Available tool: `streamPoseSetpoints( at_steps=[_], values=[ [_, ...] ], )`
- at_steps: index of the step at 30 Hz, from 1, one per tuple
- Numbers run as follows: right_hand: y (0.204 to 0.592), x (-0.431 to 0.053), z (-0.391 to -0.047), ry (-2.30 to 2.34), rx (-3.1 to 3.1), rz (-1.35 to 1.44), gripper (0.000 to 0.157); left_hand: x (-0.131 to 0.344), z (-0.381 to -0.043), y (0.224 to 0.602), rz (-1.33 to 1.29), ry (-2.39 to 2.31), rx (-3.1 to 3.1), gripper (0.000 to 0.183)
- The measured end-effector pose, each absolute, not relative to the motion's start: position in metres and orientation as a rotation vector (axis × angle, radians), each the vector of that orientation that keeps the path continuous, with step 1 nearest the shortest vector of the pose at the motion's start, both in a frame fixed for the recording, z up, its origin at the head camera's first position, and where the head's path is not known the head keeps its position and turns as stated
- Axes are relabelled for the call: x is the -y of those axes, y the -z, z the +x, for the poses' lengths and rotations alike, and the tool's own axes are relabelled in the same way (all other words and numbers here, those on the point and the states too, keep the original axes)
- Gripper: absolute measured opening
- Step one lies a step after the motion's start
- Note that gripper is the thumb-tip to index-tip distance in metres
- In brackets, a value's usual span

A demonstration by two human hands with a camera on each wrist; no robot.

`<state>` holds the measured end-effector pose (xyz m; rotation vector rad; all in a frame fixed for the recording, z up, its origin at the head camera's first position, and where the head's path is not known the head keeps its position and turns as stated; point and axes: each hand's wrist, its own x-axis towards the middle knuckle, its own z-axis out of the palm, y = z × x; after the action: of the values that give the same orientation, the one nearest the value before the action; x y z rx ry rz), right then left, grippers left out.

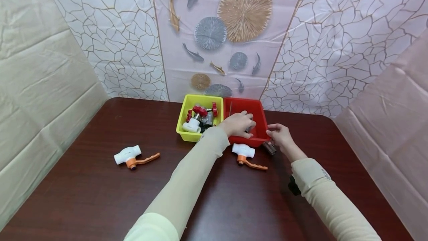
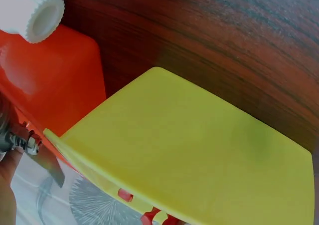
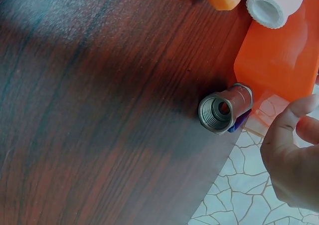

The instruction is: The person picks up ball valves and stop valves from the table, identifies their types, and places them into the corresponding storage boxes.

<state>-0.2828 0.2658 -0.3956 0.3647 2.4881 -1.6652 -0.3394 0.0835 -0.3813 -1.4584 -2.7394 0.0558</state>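
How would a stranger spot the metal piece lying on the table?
On the brown table, find the red bin beside the yellow bin. The metal piece lies outside the red bin's near right corner, by the right hand. It is a short tube with a threaded opening, unlike the white, orange-handled valve to its left.
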Motion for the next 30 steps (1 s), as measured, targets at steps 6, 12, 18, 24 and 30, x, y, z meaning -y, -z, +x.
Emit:
streamPoseSetpoints(
  at_steps=[6,12,18,24,30],
  values=[
    [0.394,-0.263,-0.283,1.703,-2.453,0.358,0.041,-0.081,-0.345,0.389,-1.377,0.059,2.82,0.019],
    [0.393,-0.263,-0.283,1.694,-2.462,0.388,0.041,-0.077,-0.347,0.393,-1.362,0.148,2.819,0.017],
    [0.394,-0.263,-0.282,1.694,-2.463,0.385,0.041,-0.076,-0.348,0.393,-1.389,0.093,2.85,0.016],
    [0.395,-0.261,-0.282,1.691,-2.47,0.412,0.04,-0.076,-0.351,0.395,-1.403,0.114,2.855,0.015],
    [0.395,-0.261,-0.283,1.712,-2.459,0.437,0.039,-0.077,-0.351,0.398,-1.412,0.12,2.888,0.013]
  ],
)
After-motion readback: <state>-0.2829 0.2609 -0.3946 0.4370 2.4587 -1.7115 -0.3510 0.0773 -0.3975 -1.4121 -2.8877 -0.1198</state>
